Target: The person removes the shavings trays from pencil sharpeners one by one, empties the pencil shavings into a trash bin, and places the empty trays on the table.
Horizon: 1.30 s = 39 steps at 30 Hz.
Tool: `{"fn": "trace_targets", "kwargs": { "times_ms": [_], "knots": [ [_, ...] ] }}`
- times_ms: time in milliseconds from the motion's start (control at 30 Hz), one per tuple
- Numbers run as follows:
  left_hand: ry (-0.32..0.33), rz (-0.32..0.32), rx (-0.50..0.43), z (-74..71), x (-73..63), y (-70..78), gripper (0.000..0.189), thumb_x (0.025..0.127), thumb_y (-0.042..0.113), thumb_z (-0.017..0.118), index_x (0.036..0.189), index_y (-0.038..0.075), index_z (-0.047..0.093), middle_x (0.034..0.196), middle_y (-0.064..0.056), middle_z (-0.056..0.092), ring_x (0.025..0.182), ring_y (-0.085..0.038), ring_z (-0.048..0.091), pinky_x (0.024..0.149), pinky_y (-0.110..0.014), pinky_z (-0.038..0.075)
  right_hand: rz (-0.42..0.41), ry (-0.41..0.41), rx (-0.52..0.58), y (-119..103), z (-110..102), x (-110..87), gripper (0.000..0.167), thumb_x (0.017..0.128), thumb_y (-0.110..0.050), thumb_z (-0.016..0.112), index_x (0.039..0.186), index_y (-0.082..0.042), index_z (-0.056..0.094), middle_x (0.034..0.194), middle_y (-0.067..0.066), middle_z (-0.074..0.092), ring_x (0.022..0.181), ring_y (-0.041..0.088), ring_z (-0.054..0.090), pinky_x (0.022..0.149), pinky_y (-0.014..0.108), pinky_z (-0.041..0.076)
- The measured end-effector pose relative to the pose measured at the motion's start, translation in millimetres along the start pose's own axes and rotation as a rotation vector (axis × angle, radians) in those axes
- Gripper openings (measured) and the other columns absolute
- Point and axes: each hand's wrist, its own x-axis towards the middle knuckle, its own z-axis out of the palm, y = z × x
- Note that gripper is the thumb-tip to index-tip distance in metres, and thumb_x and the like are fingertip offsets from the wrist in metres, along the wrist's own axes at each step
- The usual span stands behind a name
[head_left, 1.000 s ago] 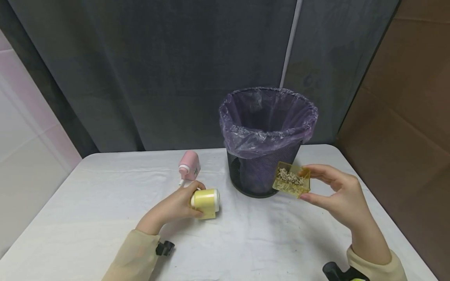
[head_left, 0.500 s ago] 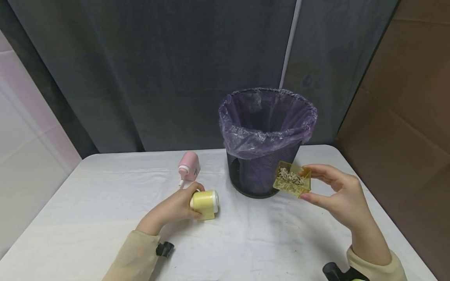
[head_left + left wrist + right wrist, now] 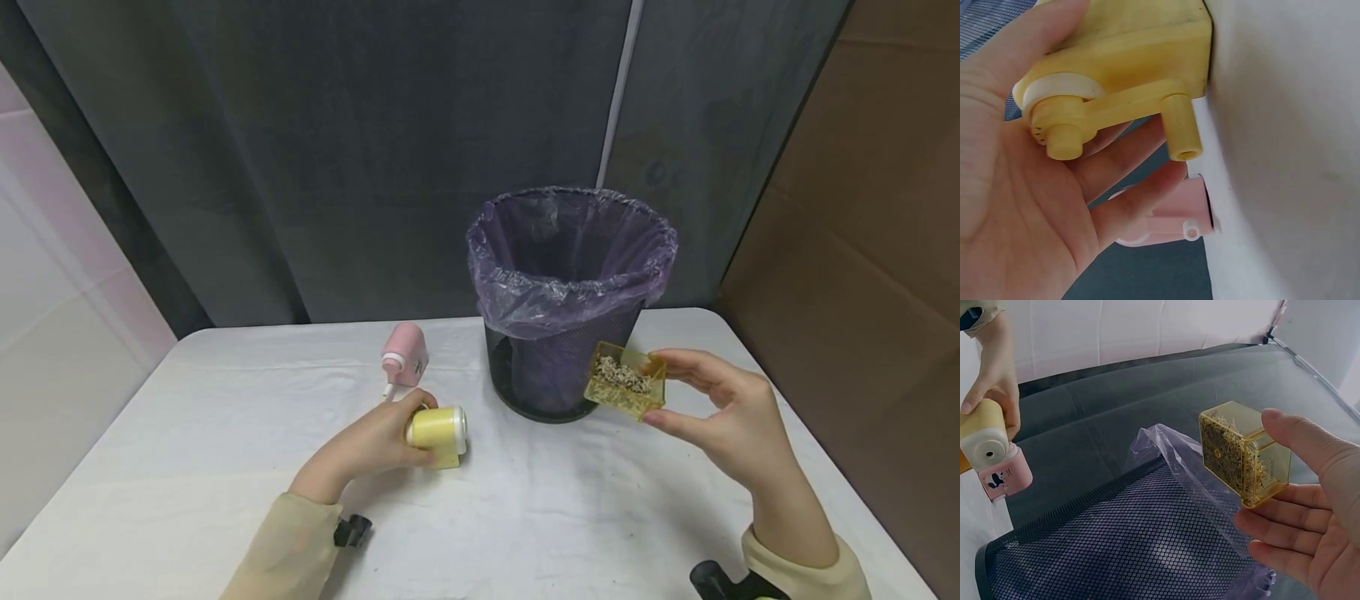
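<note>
While the left hand (image 3: pixel 382 437) clamps its fingers round the yellow-and-white, crank-handled plastic sharpener (image 3: pixel 437 431), the transparent yellow plastic box (image 3: pixel 619 398) sits pinched between thumb and fingers of the right hand (image 3: pixel 723 412).

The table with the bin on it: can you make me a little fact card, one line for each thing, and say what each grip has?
Left grip: holds the yellow crank device, maybe a pencil sharpener
Right grip: holds the see-through yellow tray up in front of the bin
In the tray: small pale and dark bits, like shavings
Bin: dark mesh, standing on the table
Liner: purple plastic, folded over the bin's rim
Pink device: just beyond the left grip
Table: white cover
</note>
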Motion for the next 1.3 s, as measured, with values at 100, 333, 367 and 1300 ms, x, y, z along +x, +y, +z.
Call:
{"fn": "trace_targets", "kwargs": {
  "times_ms": [100, 333, 367, 1300],
  "knots": [
    [0.006, -0.003, 0.003, -2.7, -0.7, 3.1, 0.051, 0.071, 0.021, 0.083, 0.113, 0.012, 0.054, 0.09, 0.005, 0.059, 0.078, -0.011, 0.054, 0.076, -0.035, 0.045, 0.002, 0.001, -0.003, -1, 0, 0.5, 0.064, 0.052, 0.02, 0.083, 0.111, 0.01, 0.063, 0.106, 0.001, 0.068, 0.097, 0.009, 0.063, 0.09, 0.022, 0.046],
    [0.034, -0.006, 0.0, -11.7, -0.2, 12.4, 0.058, 0.08, 0.039, 0.077, 0.124, 0.009, 0.053, 0.104, 0.001, 0.063, 0.093, -0.014, 0.058, 0.085, -0.04, 0.045, 0.018, 0.023, 0.013, -4, -3, 2.3, 0.062, 0.053, 0.021, 0.082, 0.111, 0.012, 0.062, 0.106, 0.001, 0.068, 0.097, 0.01, 0.063, 0.091, 0.022, 0.045],
    [0.043, -0.007, 0.0, -13.0, 0.2, 14.2, 0.058, 0.081, 0.041, 0.075, 0.124, 0.01, 0.053, 0.105, 0.001, 0.063, 0.096, -0.015, 0.059, 0.086, -0.041, 0.046, 0.014, 0.026, 0.014, -3, -3, 2.3, 0.062, 0.053, 0.021, 0.082, 0.111, 0.012, 0.062, 0.106, 0.002, 0.068, 0.097, 0.01, 0.063, 0.091, 0.022, 0.045],
    [0.43, 0.142, -0.102, -24.6, 19.5, 51.9, 0.047, 0.089, 0.019, 0.069, 0.131, 0.008, 0.049, 0.121, -0.007, 0.058, 0.106, -0.024, 0.06, 0.087, -0.043, 0.049, 0.013, 0.047, -0.081, -11, -13, 14.9, 0.062, 0.054, 0.02, 0.082, 0.112, 0.01, 0.064, 0.106, 0.002, 0.068, 0.096, 0.008, 0.063, 0.087, 0.02, 0.047]
  ]
}}
